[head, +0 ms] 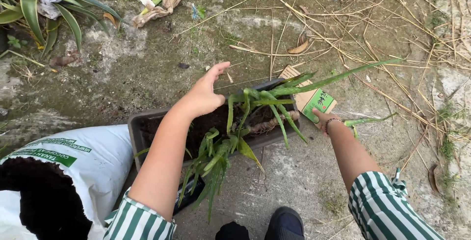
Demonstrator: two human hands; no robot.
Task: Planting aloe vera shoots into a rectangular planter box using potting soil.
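Note:
My left hand (205,94) hovers palm down over the dark soil in a long dark rectangular planter (139,137), its fingers stretched out and holding nothing. Several aloe-like plants (248,117) with long green leaves lie across the planter and spill over its near rim. My right hand (321,119), with a bead bracelet on the wrist, sits at the planter's right end beside a cardboard piece with a green print (314,100). Its fingers are hidden, so I cannot see what they touch. A loose green leaf (370,120) points right from that wrist.
An open white bag of dark soil (73,171) stands at the lower left, touching the planter. My dark shoes (284,223) are at the bottom edge. A leafy plant (39,4) grows at the top left. Dry stalks (373,29) and litter lie on the bare ground.

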